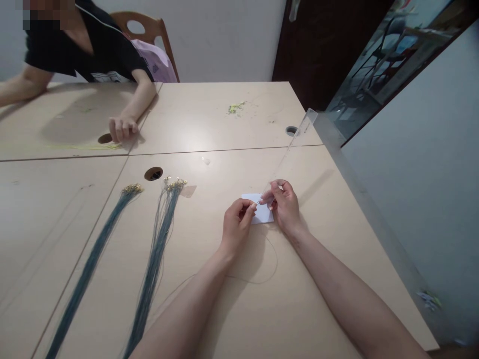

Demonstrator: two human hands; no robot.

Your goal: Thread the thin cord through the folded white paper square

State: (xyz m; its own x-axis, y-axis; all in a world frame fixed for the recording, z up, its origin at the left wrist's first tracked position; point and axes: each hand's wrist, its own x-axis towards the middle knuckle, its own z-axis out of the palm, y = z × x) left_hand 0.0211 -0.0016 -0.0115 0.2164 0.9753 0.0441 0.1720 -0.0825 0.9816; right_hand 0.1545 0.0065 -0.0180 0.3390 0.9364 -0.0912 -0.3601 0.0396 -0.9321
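Clear strip (297, 139): long, narrow, ruler-like, slants from right hand (286, 208) to far right of desk (318, 279). Thin dark cord (258, 283) loops on desk, near side of white card (264, 216), which lies flat under both hands. Tiny piece (258, 202) at left fingertips too small to identify; strip's near end and card partly hidden by fingers; cord ends hard to trace. 2 teal bundles (160, 254) on left, near ends cut off. Left hand (236, 224): grip pinched on tiny piece. Right grip closed on strip, forearms angled inward.
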